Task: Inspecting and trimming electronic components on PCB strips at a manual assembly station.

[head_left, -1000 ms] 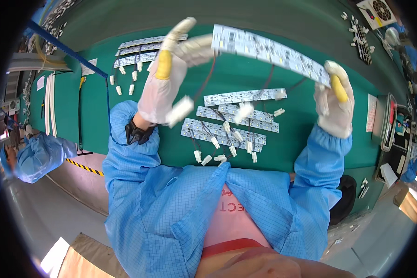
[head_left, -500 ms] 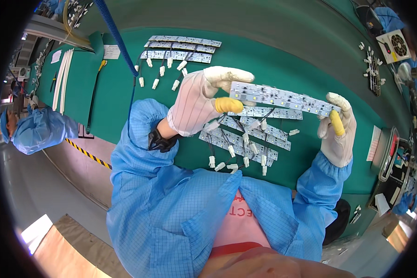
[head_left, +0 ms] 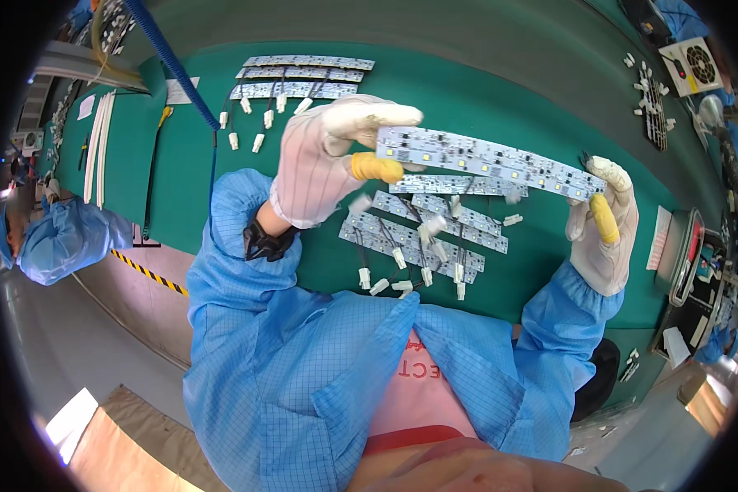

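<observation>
A long white LED circuit board is held up above the green bench, chips and yellow square LEDs facing up. My left hand, in a striped white glove with a yellow finger cot on the thumb, pinches its left end. Its right end is between the thumb and fingers of my right hand, gloved likewise. Below lie several more LED boards with black wires and white plugs. Some blurred white plugs hang under the raised board. A second group of LED boards lies in rows at the far left.
A blue coiled cord hangs at the left, near a black cable and white rods. Beyond them sits a person in blue. At right are a boxed fan unit, a heap of parts and a metal tray.
The board's left end and my left hand have moved left and slightly up. My right hand keeps its hold on the other end. The view has shifted a little.
</observation>
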Demonstrator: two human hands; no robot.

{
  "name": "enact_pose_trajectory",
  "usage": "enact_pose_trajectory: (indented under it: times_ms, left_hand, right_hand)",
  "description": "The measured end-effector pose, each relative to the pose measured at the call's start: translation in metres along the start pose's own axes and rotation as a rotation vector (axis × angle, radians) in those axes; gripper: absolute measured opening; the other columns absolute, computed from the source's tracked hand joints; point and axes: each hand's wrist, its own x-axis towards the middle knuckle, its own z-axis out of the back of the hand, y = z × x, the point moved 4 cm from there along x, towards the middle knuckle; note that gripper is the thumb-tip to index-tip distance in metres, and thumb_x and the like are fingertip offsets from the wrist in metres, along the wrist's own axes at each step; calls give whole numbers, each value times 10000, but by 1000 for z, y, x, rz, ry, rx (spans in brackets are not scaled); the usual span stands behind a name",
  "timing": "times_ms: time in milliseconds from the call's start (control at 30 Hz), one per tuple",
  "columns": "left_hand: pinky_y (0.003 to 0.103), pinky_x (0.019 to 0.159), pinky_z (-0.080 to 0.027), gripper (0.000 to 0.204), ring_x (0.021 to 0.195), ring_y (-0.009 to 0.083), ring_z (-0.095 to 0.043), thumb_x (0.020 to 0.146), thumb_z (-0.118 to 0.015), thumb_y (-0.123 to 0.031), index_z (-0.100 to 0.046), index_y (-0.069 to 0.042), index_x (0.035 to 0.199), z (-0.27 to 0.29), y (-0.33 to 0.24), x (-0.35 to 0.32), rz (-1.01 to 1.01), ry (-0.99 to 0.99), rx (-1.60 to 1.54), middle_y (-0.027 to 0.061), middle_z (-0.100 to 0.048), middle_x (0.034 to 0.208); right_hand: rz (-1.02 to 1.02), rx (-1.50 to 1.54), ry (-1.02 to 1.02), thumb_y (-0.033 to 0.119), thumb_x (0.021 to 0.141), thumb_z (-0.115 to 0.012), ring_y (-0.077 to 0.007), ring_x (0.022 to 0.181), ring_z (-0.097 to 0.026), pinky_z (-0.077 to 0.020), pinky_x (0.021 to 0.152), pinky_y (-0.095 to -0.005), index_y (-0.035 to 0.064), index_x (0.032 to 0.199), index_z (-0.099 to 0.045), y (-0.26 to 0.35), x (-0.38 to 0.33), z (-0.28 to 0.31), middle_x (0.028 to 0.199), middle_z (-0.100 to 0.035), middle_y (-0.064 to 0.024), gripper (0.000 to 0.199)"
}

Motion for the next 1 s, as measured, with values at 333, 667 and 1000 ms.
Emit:
enact_pose_trajectory:
  times_ms: [333,667,1000]
  left_hand:
    - [256,780,-506,521,865,160,-652,774,-711,-330,-594,29,1133,1,10,-1,92,-21,-81,136,-674,994]
    - [245,817,-475,406,898,149,-630,854,-641,-252,-587,38,1133,-5,17,8,226,-76,-39,134,-668,1014]
    - [263,816,-487,374,907,154,-644,831,-637,-166,-580,19,1150,-9,11,10,-140,88,515,121,-667,1026]
  right_hand:
    - [26,-53,57,328,845,-661,-85,532,-523,-396,489,-190,-41,1148,-512,8,-7,-4,789,-611,-105,500]
    - [4,-14,148,306,892,-598,-115,602,-586,-430,479,-181,-59,1128,-510,17,-12,-6,745,-627,-107,444]
    - [-77,-75,108,227,840,-634,-126,638,-576,-430,496,-189,-56,1158,-490,20,-13,-6,855,-618,-128,450]
